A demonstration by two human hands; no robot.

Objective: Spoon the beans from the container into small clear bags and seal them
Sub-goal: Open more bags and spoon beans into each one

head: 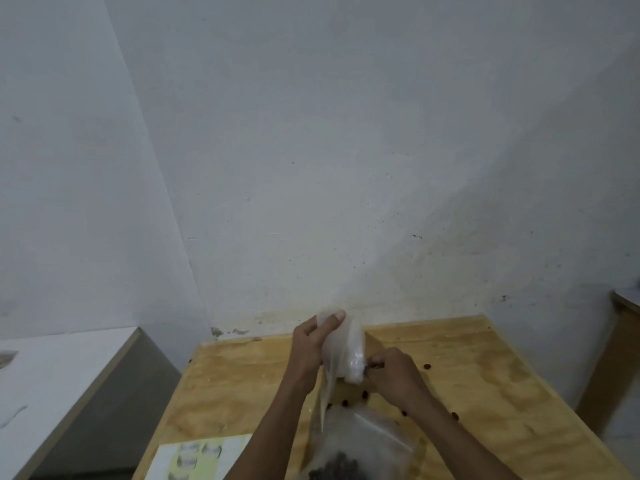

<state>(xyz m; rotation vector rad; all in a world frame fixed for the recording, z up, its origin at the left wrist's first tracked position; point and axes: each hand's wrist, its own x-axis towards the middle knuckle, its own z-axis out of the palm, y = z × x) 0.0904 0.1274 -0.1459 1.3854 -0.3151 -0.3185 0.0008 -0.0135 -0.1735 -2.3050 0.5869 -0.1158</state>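
A small clear bag [348,351] is held up above the wooden table [485,382]. My left hand [311,344] grips its upper part, thumb on top. My right hand [394,372] is curled beside the bag's lower right and pinches a small dark thing at the bag, which looks like a spoon handle or a bean; I cannot tell which. At the bottom edge a clear container or large bag [360,445] holds dark beans [336,469]. Several loose beans [365,395] lie scattered on the table.
A yellow and white printed sheet [197,457] lies at the table's near left. A white surface [62,372] stands lower to the left. The grey wall runs along the table's far edge. Another wooden piece [623,306] sits at the far right.
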